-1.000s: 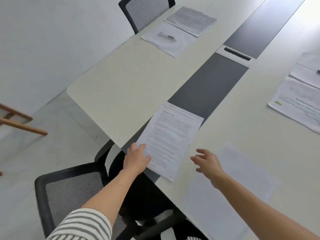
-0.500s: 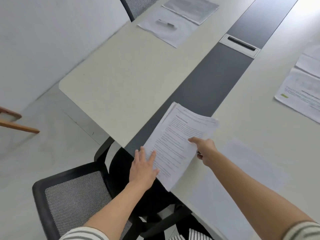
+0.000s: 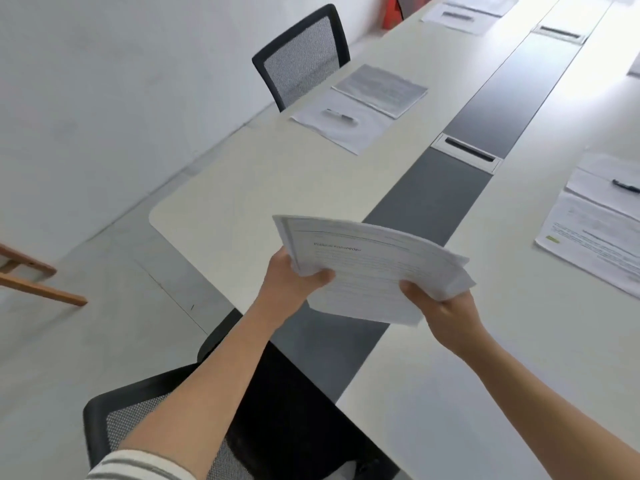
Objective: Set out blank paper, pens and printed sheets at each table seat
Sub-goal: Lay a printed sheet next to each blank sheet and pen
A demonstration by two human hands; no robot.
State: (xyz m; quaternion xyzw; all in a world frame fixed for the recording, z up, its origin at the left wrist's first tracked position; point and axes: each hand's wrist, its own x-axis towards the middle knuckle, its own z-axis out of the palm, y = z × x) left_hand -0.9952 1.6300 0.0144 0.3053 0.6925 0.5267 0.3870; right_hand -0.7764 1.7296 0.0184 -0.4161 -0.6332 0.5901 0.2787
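Right now the long white counter [image 3: 277, 188] runs away from you, with a dark strip [image 3: 502, 95] down its middle and a cable hatch [image 3: 467, 152] set in that strip. Two black mesh chairs stand on its left side: the near chair [image 3: 114, 424] below your arms, and the far chair [image 3: 301, 53] at the next seat. You hold the stack of printed sheets [image 3: 367, 271] in the air above the counter's near end, top page facing you, pages fanned a little. Your left hand [image 3: 291, 282] grips the stack's left edge, thumb on top. Your right hand [image 3: 446, 313] grips its lower right corner the same way. By the far chair the left blank sheet [image 3: 367, 136] lies on the counter, with the left printed sheet [image 3: 381, 90] just beyond it. Across the strip the right printed sheet [image 3: 595, 244] lies next to the right blank sheet [image 3: 602, 188]. A pale pen [image 3: 341, 116] rests on the left blank sheet, a dark pen [image 3: 625, 186] on the right one.
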